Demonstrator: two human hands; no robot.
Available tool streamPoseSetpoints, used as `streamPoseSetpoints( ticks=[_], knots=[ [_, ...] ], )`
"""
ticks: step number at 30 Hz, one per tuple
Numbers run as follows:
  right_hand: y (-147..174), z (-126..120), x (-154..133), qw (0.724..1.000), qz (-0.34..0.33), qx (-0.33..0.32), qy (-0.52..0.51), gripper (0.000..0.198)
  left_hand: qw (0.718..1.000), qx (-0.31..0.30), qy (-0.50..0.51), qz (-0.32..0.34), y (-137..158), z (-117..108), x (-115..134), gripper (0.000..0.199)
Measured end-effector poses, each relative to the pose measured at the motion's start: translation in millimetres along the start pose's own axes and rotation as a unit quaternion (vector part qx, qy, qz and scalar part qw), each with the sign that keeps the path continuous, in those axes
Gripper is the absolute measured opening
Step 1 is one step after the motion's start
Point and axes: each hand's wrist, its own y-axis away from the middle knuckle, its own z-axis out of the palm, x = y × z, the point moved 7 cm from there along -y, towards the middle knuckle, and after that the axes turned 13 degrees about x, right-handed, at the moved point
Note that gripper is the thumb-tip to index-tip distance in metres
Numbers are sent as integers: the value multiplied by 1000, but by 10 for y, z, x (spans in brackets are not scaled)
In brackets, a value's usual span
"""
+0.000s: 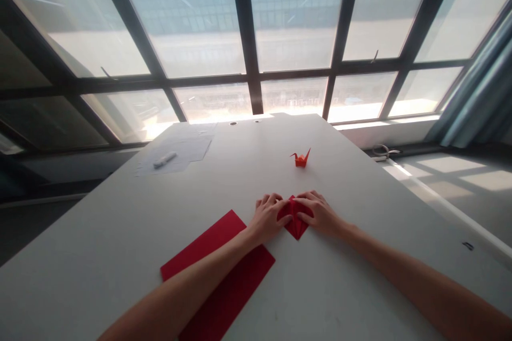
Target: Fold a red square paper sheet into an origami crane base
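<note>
A small folded piece of red paper point(297, 228), diamond-shaped with a crease down its middle, lies on the white table between my hands. My left hand point(270, 217) grips its left side, thumb on top and fingers curled at the far edge. On the right side my right hand point(320, 214) holds it in the same way, its thumb near the centre crease. Both hands cover the paper's side corners. Beyond them stands a finished orange-red paper crane point(301, 159). Larger sheets of red paper point(244, 272) lie under my left forearm, partly hidden by it.
On the far left of the white table point(240, 170) are white paper sheets point(196, 149) with a white, tube-like object point(165, 160) on them. A small dark item point(468, 246) lies near the right edge. Windows point(296, 16) rise behind; a curtain point(476, 85) hangs at right.
</note>
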Motion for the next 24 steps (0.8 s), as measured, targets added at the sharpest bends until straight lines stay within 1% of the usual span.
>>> streamPoseSetpoints(
  ticks=[2,7,12,14,16,17,19,24],
  knots=[
    [2,8,3,1000,1,0,-1,39,1000,-12,2,1,-1,11,-1,39],
    [0,15,-4,1000,-1,1,17,37,1000,-9,3,-8,-9,9,-4,33],
    [-11,17,-35,999,1,4,46,36,1000,10,1,-11,-15,-18,24,40],
    [-12,9,-55,999,4,13,53,30,1000,2,10,3,-18,-17,57,31],
    [-9,9,-77,998,2,18,59,19,999,-9,20,27,-16,-13,104,20],
    [-6,10,-86,998,0,19,61,15,999,-10,25,38,-12,-15,129,18],
    [0,13,-100,998,-5,21,61,13,997,-9,39,60,12,-18,186,22],
    [10,8,-117,997,-13,25,69,17,991,-29,58,115,159,19,336,40]
  ],
)
